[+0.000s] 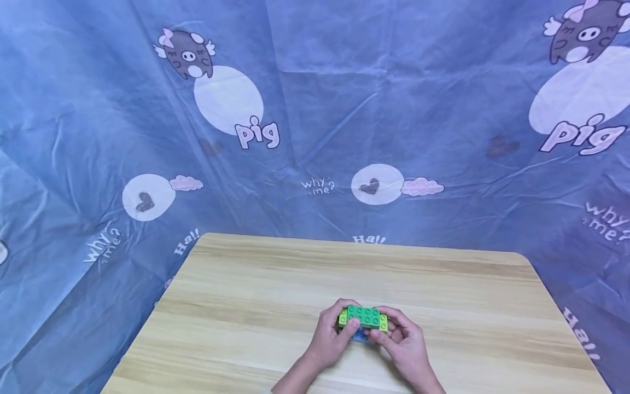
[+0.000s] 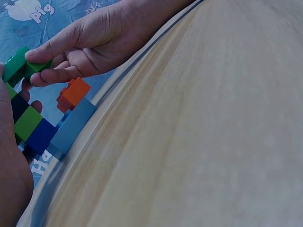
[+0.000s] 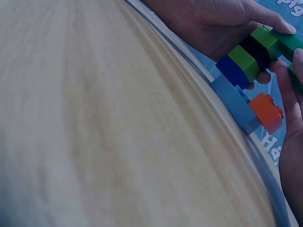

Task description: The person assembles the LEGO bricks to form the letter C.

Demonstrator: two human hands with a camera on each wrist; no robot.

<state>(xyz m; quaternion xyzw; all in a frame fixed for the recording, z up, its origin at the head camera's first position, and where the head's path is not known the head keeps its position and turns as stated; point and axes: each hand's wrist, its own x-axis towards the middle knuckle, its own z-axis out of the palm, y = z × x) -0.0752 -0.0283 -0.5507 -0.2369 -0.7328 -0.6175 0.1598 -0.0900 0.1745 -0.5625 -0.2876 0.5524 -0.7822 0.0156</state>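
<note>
A toy building-brick stack stands on the table between both hands. Its long light blue brick (image 2: 73,127) lies at the bottom. From one end rises a column with a dark blue brick (image 3: 232,72) and lime bricks (image 3: 245,62); an orange brick (image 3: 265,112) sits on the other end. Across the top runs a green brick (image 1: 363,315). My left hand (image 1: 331,334) grips the column side, its thumb against the green brick. With thumb and fingers, my right hand (image 1: 406,339) pinches a lime brick (image 1: 383,322) at the green brick's right end. Fingers partly hide the stack.
The wood-grain table (image 1: 256,295) extends around the hands, its far edge meeting a blue printed cloth (image 1: 325,120). That cloth hangs behind and along both sides.
</note>
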